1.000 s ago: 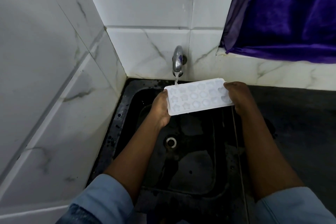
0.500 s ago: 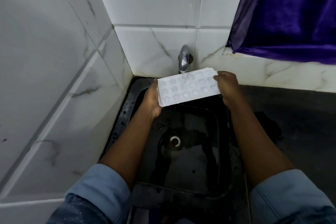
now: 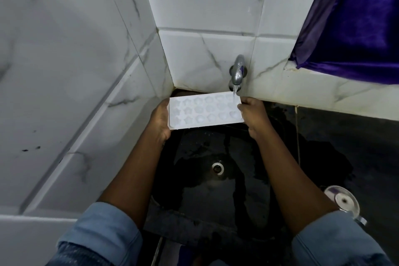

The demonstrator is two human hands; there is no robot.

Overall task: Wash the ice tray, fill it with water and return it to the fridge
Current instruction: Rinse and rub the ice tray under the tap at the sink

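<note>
Black and wet, the sink basin point(image 3: 216, 201) lies past my denim sleeves point(image 3: 103, 229), its drain point(image 3: 217, 167) at six o'clock from the ice tray point(image 3: 205, 110), which I hold about level over the basin, just under the tap point(image 3: 237, 71). My left hand point(image 3: 160, 116) clasps its nine o'clock end and my right hand point(image 3: 253, 112) pinches the three o'clock end. Water point(image 3: 235, 90) strikes the two o'clock corner. Any tilt, I reckon, would spill the filled cups, and a stream that close to the rim could splash the counter point(image 3: 356, 147). The tray is white plastic with three rows of star and rounded moulds. A purple curtain point(image 3: 356, 17) hangs beyond.
</note>
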